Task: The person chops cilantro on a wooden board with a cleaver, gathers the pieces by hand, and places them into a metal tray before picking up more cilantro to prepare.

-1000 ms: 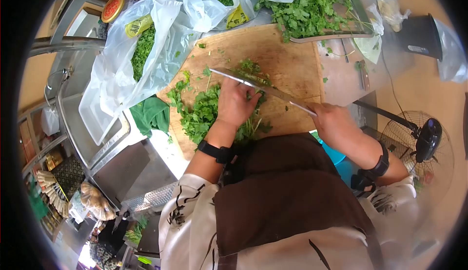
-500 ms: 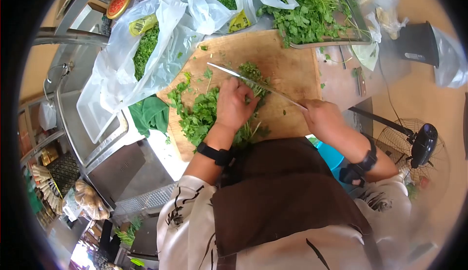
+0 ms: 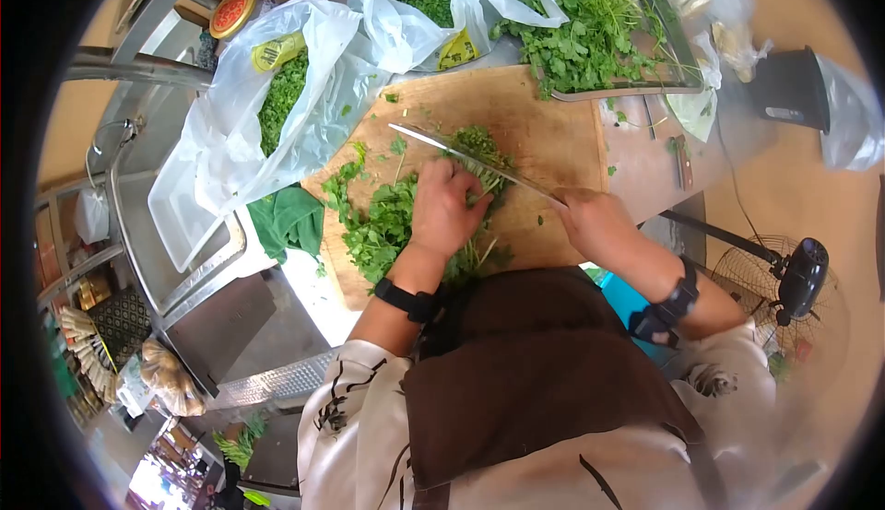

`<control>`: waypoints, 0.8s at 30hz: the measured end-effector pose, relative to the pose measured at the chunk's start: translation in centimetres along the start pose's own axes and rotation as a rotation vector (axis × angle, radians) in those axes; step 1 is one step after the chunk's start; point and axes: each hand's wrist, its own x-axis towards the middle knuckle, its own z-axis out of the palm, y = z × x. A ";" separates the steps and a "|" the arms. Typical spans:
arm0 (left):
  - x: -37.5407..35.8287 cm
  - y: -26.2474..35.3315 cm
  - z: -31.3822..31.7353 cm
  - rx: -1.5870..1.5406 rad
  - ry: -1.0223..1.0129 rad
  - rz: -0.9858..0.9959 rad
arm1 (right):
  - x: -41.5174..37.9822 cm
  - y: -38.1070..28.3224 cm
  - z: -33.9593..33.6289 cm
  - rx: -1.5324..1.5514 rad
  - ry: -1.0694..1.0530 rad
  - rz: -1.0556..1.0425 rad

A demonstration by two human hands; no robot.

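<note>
My right hand (image 3: 595, 222) is closed round the handle of a kitchen knife (image 3: 479, 163), whose long blade slants up and left across the wooden cutting board (image 3: 562, 137). Under and beside the blade lies a heap of finely chopped cilantro (image 3: 477, 141). My left hand (image 3: 447, 206), fingers curled, presses a bunch of cilantro (image 3: 383, 220) onto the board just in front of the blade. Leaves spread to the left of this hand, and cut stems stick out on its right. Its fingertips are partly hidden.
Plastic bags (image 3: 323, 77) of chopped greens stand behind the board. At the back right, a metal tray (image 3: 678, 40) holds whole cilantro. A green cloth (image 3: 288, 222) lies left, by a sink (image 3: 138, 224). A small knife (image 3: 682, 164) and a fan (image 3: 800, 280) are right.
My right hand and the knife have shifted slightly left, toward my left hand. My left hand stays on the cilantro. The whole view has moved a little.
</note>
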 end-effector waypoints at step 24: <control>-1.1 -0.4 0.2 -0.047 0.015 0.039 | -2.8 -2.3 -3.5 0.006 -0.147 0.088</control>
